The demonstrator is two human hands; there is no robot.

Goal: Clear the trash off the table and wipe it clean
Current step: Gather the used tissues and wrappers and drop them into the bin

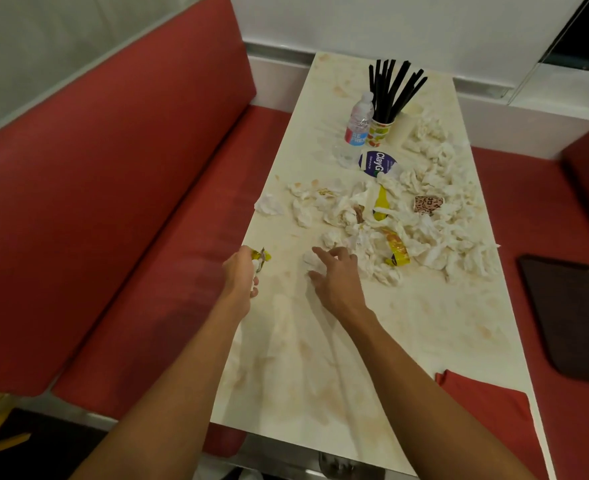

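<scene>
A long cream table point(372, 341), smeared with stains, carries a heap of crumpled white tissues point(435, 237) mixed with yellow wrappers point(397, 251) across its middle. At the table's left edge my left hand point(242, 275) grips a bunch of crumpled tissue and a yellow wrapper point(261, 258). My right hand point(334, 275) reaches over the near end of the heap, fingers spread and curling onto a crumpled tissue point(312, 260). A red cloth point(483, 407) lies on the near right corner.
At the far end stand a plastic water bottle point(358, 128), a paper cup of black straws point(383, 109) and a blue-and-white packet point(376, 162). Red bench seats point(119, 220) flank the table. A dark tray point(573, 317) lies on the right seat.
</scene>
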